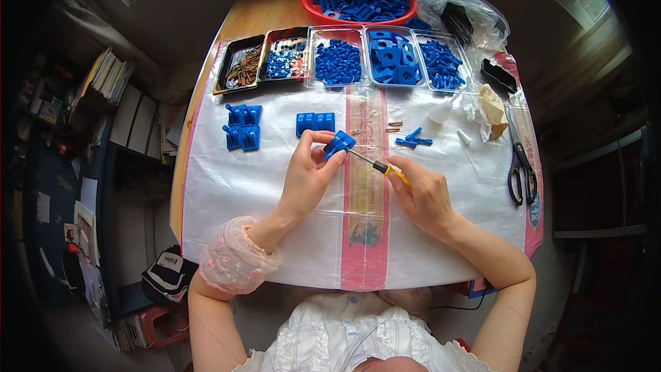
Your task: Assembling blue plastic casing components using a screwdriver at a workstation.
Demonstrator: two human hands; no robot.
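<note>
My left hand [311, 172] is closed around a blue plastic part [339, 143], held up off the table. In my right hand [421, 191] is a screwdriver [396, 173] with a yellow and black handle, its metal shaft pointing up and left. The tip meets the blue part near my left fingertips; the exact contact is hidden. Just beyond my left hand lies a row of blue pieces [315, 122]. Farther left sits a group of blue assembled pieces [242, 127] with upright levers. Beyond my right hand are small blue levers [414, 139] and a few brass-coloured screws [394, 127].
Along the back stand trays of screws [242, 69], small metal-and-blue pieces [286, 62] and blue parts [337, 62]. A red basin [308, 8] of blue parts is behind them. Black scissors [523, 172], a white bottle [441, 113] and a white cone-shaped cap [464, 136] lie right.
</note>
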